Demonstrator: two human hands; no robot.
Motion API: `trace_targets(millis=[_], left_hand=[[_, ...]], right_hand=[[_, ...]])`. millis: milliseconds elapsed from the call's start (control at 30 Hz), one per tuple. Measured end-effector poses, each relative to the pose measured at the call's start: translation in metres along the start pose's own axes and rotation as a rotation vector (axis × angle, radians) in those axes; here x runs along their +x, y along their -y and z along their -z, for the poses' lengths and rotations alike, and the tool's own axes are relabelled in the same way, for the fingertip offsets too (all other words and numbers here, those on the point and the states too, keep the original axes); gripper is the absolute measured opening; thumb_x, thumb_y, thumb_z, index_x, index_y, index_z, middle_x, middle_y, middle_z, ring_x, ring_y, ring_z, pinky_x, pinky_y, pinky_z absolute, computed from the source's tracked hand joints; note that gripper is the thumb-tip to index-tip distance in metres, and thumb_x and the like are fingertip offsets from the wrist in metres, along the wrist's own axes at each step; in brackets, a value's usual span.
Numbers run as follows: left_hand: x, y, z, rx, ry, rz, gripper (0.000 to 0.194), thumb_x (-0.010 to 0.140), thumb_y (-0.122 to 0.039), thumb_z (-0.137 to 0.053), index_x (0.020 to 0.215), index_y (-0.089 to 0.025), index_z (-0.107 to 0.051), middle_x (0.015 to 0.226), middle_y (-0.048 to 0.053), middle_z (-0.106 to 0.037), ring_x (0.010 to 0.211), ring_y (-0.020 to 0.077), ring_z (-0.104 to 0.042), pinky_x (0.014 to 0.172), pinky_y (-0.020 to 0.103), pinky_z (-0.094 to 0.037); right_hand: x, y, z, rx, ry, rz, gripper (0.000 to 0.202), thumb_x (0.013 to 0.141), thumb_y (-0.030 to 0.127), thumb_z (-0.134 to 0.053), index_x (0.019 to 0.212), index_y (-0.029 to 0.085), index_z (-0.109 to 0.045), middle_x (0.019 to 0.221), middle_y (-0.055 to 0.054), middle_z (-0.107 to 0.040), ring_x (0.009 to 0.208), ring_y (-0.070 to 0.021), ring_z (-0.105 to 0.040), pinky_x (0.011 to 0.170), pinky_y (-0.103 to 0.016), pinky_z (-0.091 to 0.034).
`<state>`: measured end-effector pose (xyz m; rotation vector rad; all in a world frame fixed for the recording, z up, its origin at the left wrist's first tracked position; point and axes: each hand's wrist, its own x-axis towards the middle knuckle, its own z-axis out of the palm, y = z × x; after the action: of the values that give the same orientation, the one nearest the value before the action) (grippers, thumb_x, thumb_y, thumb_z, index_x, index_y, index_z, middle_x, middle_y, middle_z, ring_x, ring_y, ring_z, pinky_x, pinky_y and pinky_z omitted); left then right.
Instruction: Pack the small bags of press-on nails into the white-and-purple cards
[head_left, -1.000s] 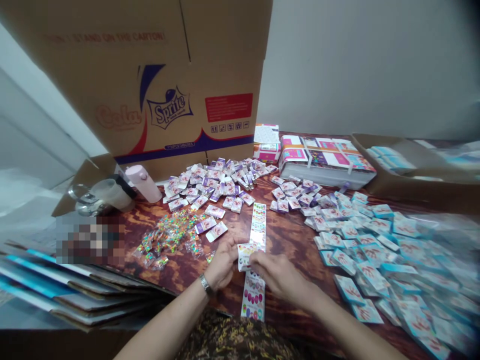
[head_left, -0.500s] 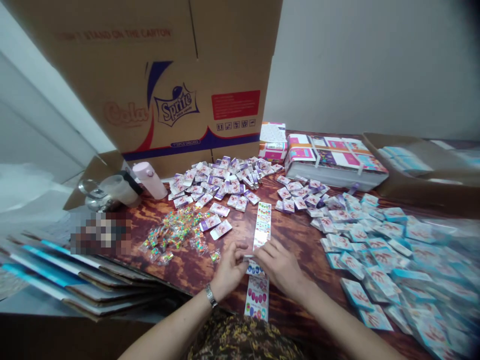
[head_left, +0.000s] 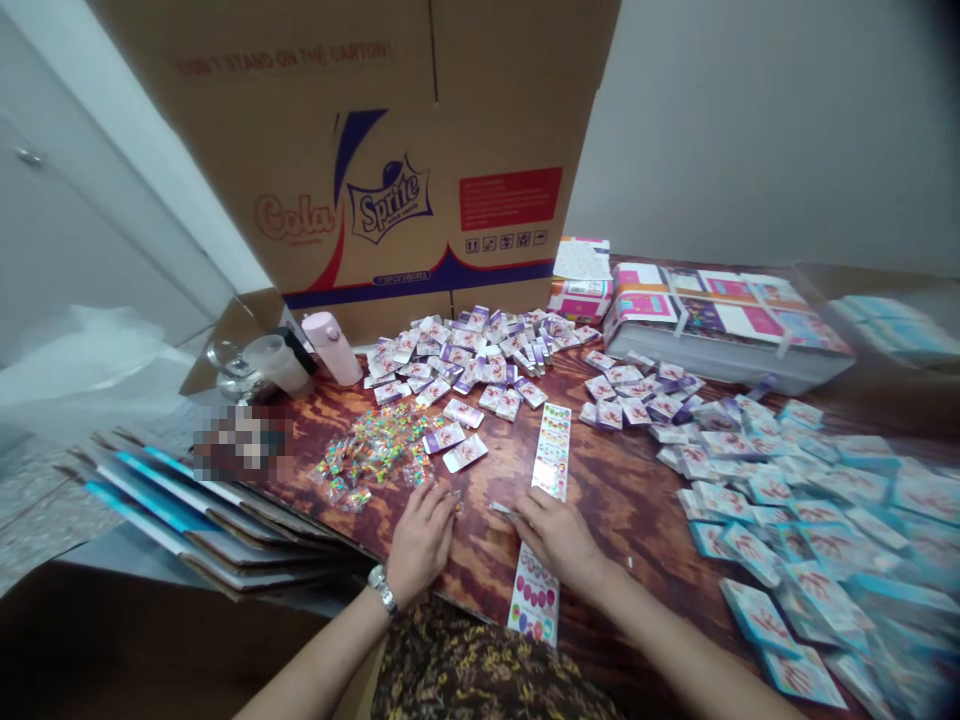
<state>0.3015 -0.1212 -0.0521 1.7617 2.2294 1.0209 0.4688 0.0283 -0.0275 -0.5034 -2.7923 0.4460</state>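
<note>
My left hand (head_left: 424,535) is low over the table near the front edge, its fingers closed round a small clear packet with coloured bits that shows at the fingertips. My right hand (head_left: 559,535) lies across a long printed sticker strip (head_left: 553,450), pinching a small pale flat piece (head_left: 501,508) between thumb and fingers. A heap of small packets with colourful pieces (head_left: 382,440) is beyond my left hand. Small white and purple boxes (head_left: 465,452) lie near that heap, and more are piled (head_left: 480,350) behind it.
A large carton (head_left: 420,200) stands at the back. Blue-edged boxes (head_left: 817,540) cover the right side. Bundled printed sheets (head_left: 727,310) are behind them. A pink bottle (head_left: 332,348) and clear cup (head_left: 277,362) stand left, near stacked cardboard (head_left: 202,520).
My hands have moved apart, the left going toward the colourful packets. The pale piece stays with my right hand. The view has shifted left.
</note>
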Motion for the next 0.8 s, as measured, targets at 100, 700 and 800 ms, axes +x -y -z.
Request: trace_targets(millis=[100,700,800], left_hand=[[-0.003,0.009,-0.005,0.257,0.066,-0.132,0.031,0.084,-0.016,-0.044,0.112,-0.018,-0.054,0.113,0.012,-0.054,0.115,0.0285,-0.040,0.097,0.054,-0.034],[-0.002,0.007,-0.011,0.273,0.178,-0.260,0.032,0.084,-0.024,-0.046,0.114,-0.017,-0.052,0.127,0.013,-0.044,0.121,0.0327,-0.032,0.099,0.057,-0.029],[-0.002,0.008,-0.008,0.236,0.150,-0.295,0.030,0.083,-0.021,-0.046,0.112,-0.018,-0.054,0.116,0.013,-0.050,0.112,0.0278,-0.041,0.099,0.053,-0.031]], right_hand=[[0.012,0.002,-0.011,0.017,0.001,-0.046,0.015,0.088,0.021,-0.041,0.086,0.020,-0.057,0.079,-0.004,-0.057,0.069,-0.0152,-0.056,0.057,-0.023,-0.040],[0.031,-0.014,-0.040,0.022,-0.045,0.189,0.018,0.088,0.013,-0.042,0.077,0.018,-0.056,0.077,-0.005,-0.056,0.075,-0.0161,-0.051,0.068,-0.025,-0.042],[0.031,-0.015,-0.043,0.010,-0.038,0.259,0.018,0.089,0.014,-0.042,0.081,0.017,-0.057,0.080,-0.005,-0.057,0.080,-0.0160,-0.052,0.070,-0.025,-0.043]])
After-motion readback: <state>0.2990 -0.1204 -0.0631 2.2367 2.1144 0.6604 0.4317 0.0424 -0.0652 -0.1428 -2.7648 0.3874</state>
